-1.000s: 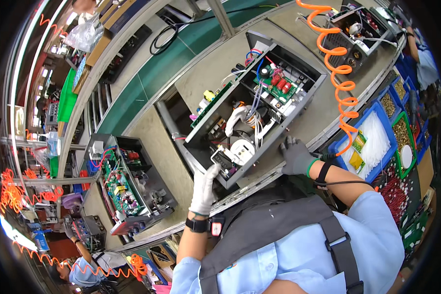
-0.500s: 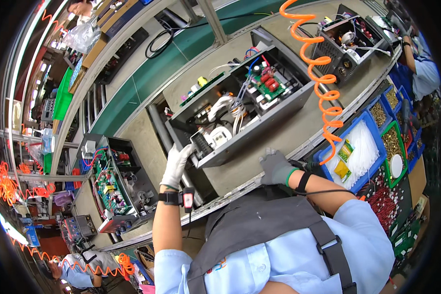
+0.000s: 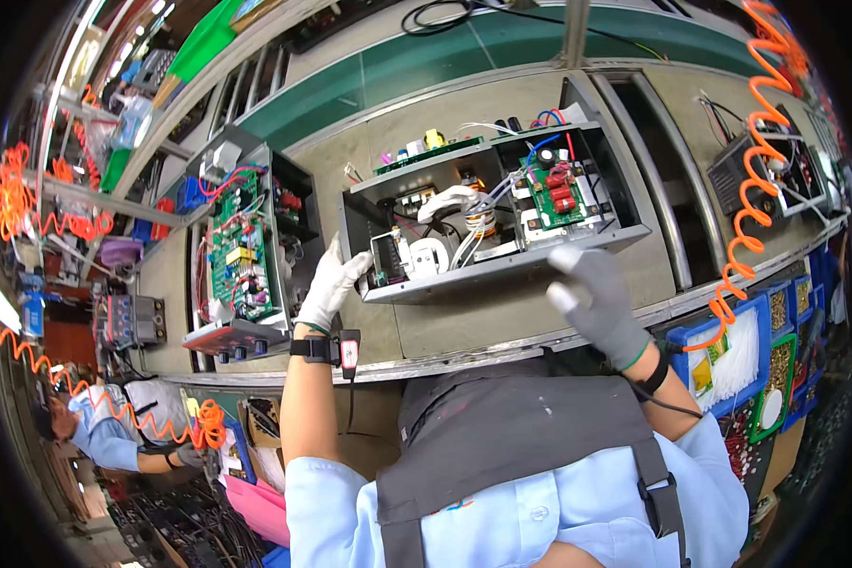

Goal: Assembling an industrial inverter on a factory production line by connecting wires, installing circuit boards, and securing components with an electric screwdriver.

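Note:
A long dark grey metal case lies open-topped in front of me, with a green circuit board, white cables and a white round part inside. My left hand, in a white glove, is at the case's near left corner. Its fingers are apart, with the tips at or against the metal; firm contact is hard to make out. My right hand, in a grey glove with pale fingertips, hovers by the near right side of the case. Its fingers are spread and nothing is in them.
Another open case with a green board stands to the left, and one more unit sits far right. An orange coiled hose hangs on the right above blue bins. A co-worker is at lower left.
The case now sits straighter across my view. My right hand has come up from the bench edge to the case's near side. My left hand stays at the left corner.

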Motion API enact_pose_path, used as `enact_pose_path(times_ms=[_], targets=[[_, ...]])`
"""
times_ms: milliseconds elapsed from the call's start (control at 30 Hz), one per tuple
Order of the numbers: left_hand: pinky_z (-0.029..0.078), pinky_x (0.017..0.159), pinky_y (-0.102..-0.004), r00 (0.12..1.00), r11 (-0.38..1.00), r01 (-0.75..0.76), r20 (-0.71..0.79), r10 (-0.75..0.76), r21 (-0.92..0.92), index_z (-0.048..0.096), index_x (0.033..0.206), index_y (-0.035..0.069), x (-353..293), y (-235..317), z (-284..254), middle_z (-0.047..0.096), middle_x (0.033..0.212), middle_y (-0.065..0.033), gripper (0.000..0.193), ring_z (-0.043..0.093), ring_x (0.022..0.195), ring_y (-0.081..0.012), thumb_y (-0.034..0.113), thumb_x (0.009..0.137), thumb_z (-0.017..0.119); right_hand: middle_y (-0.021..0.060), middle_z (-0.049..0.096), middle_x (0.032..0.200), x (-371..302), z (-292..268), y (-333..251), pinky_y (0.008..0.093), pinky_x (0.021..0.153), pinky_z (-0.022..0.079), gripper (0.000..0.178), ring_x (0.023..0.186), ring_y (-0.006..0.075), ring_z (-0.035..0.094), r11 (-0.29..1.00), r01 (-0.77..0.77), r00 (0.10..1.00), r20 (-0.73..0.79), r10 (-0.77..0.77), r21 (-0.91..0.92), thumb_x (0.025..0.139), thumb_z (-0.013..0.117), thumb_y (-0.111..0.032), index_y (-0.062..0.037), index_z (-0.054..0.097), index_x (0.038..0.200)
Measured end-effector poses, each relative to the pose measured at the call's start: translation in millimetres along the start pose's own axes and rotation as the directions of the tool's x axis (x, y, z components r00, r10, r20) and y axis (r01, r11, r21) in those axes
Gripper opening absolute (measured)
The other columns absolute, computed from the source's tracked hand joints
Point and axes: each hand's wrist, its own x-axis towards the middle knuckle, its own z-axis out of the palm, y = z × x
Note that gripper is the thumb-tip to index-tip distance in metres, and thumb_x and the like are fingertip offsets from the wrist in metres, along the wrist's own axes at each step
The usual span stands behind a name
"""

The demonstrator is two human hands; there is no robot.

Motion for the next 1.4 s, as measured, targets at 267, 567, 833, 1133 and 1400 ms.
enact_pose_path(times_ms=[267,567,833,1133,1400], targets=[[0.046,0.083,-0.0290,0.998,1.000,-0.027,-0.059,0.027,0.006,0.043,0.129,0.000,-6.0,-30.1,-33.0,0.062,0.101,-0.0101,0.059,0.057,0.089,-0.0152,0.024,0.081,0.066,0.0068,0.063,0.089,44.0,41.8,-28.4,0.0400,0.088,0.037,0.033,0.086,0.0260,0.056,0.925,-0.045,0.997,0.044,0.067,-0.378,0.074,0.070,-0.035,-0.0100,0.065,0.096],[0.037,0.102,-0.0360,0.989,0.851,-0.121,-0.011,0.147,0.511,0.033,0.138,-0.002,-4.2,-3.7,-62.3,0.046,0.132,-0.0259,0.080,0.047,0.123,-0.0328,0.029,0.074,0.071,0.0111,0.064,0.084,49.9,17.5,-58.8,0.0420,0.082,0.044,0.039,0.086,0.0311,0.059,0.908,-0.276,0.776,0.484,0.405,-0.316,0.076,0.071,-0.040,-0.0089,0.068,0.099],[0.034,0.104,-0.0426,0.879,0.268,-0.428,0.329,0.345,0.863,0.039,0.134,0.000,69.0,71.7,9.4,0.042,0.136,-0.0250,0.088,0.044,0.123,-0.0367,0.036,0.064,0.079,0.0133,0.062,0.101,222.4,70.1,-38.5,0.0409,0.089,0.045,0.056,0.100,0.0319,0.058,0.798,0.410,0.818,0.566,-0.107,-0.441,0.070,0.072,-0.041,-0.0037,0.058,0.108],[0.047,0.077,-0.0406,0.950,0.579,-0.277,0.309,0.044,0.767,0.063,0.098,0.004,50.8,54.5,-13.7,0.063,0.092,-0.0154,0.021,0.060,0.089,-0.0327,0.017,0.084,0.055,0.0086,0.062,0.091,161.2,119.1,-47.6,0.0388,0.074,0.049,0.020,0.089,0.0268,0.061,0.816,0.578,0.368,0.887,-0.280,0.017,0.078,0.062,-0.026,-0.0108,0.062,0.091],[0.045,0.087,-0.0377,0.870,0.742,-0.338,0.493,0.012,0.579,0.059,0.114,0.002,73.5,39.9,-20.6,0.062,0.106,-0.0192,0.032,0.059,0.102,-0.0335,0.016,0.089,0.046,0.0105,0.062,0.075,157.4,108.0,-50.3,0.0435,0.062,0.049,0.024,0.070,0.0310,0.064,0.879,0.295,0.408,0.881,0.238,-0.374,0.086,0.054,-0.030,-0.0100,0.065,0.079]])
